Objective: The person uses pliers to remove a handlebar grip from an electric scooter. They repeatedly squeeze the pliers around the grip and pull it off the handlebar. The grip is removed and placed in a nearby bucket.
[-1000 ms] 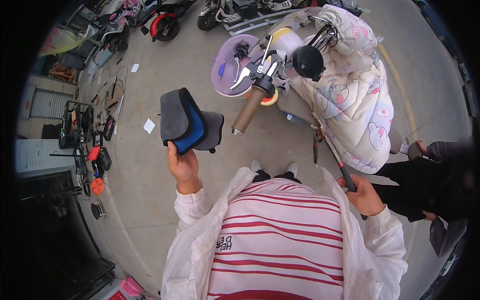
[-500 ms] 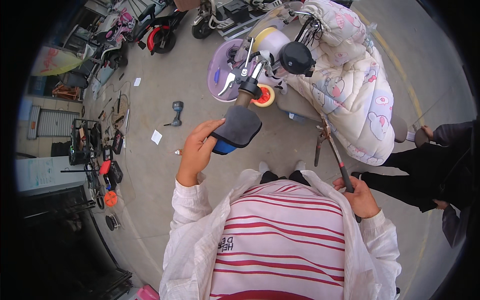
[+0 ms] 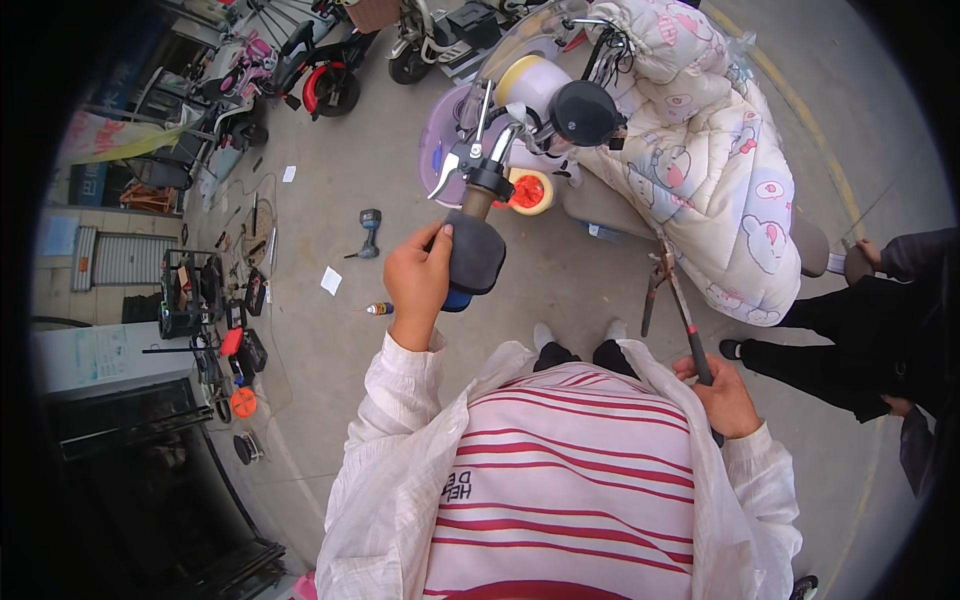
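Note:
My left hand (image 3: 418, 280) holds a dark grey and blue pad (image 3: 475, 255) against the end of the scooter's brown handlebar grip (image 3: 477, 203), below a silver brake lever (image 3: 448, 168). My right hand (image 3: 725, 398) is closed on a long tool (image 3: 683, 310) with a black and red handle and rusty metal jaws, upright beside a cream quilted cover (image 3: 750, 220) with cartoon prints. A round black mirror or housing (image 3: 583, 113) sits at the middle of the handlebar.
Another person (image 3: 860, 350) in dark clothes stands at right. A purple basin (image 3: 440, 130) and an orange-red wheel (image 3: 530, 190) are behind the handlebar. A cordless drill (image 3: 368, 235), spray can (image 3: 378, 308) and several tools (image 3: 255, 290) lie at left. Parked scooters (image 3: 330, 85) line the top.
My left hand has moved up and right, bringing the pad from beside the handlebar onto the grip's end. My right hand keeps hold of the tool, barely moved.

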`<state>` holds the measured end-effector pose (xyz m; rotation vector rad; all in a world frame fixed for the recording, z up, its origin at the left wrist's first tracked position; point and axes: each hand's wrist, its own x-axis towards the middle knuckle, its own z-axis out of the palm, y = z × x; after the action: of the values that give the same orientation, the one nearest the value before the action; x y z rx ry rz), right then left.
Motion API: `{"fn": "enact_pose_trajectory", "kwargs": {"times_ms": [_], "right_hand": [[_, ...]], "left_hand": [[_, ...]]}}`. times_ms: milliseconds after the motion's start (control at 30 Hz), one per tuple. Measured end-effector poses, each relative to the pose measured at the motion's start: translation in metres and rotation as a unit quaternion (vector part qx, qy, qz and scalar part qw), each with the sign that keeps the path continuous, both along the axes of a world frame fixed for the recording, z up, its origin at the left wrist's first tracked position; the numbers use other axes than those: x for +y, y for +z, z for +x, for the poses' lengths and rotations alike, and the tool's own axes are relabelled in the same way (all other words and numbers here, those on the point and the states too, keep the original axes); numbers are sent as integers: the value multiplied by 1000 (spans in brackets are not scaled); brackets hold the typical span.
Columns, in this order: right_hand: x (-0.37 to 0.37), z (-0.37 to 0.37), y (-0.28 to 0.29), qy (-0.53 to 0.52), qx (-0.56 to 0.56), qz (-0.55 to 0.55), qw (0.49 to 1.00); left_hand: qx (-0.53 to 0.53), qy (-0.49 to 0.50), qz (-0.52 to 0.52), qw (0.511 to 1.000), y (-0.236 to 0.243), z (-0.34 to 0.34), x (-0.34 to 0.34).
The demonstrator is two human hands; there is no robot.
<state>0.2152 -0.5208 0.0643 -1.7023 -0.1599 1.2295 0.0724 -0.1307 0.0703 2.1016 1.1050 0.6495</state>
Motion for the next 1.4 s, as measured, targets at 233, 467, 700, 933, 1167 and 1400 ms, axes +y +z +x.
{"fn": "enact_pose_trajectory", "kwargs": {"times_ms": [233, 467, 700, 933, 1167, 1400], "right_hand": [[-1, 5, 9, 30, -20, -21, 999], [-2, 14, 13, 73, -40, -5, 997], [30, 41, 49, 208, -92, 33, 973], [92, 47, 99, 296, -48, 23, 954], [150, 60, 121, 379, -92, -9, 921], [206, 59, 137, 441, -93, -105, 886]], "left_hand": [[100, 2, 184, 978, 11, 40, -6], [203, -45, 206, 956, -6, 55, -3], [351, -100, 111, 924, 7, 62, 10], [132, -76, 158, 976, -13, 48, 9], [241, -118, 27, 963, -2, 40, 16], [163, -114, -29, 979, -8, 16, 14]]}}
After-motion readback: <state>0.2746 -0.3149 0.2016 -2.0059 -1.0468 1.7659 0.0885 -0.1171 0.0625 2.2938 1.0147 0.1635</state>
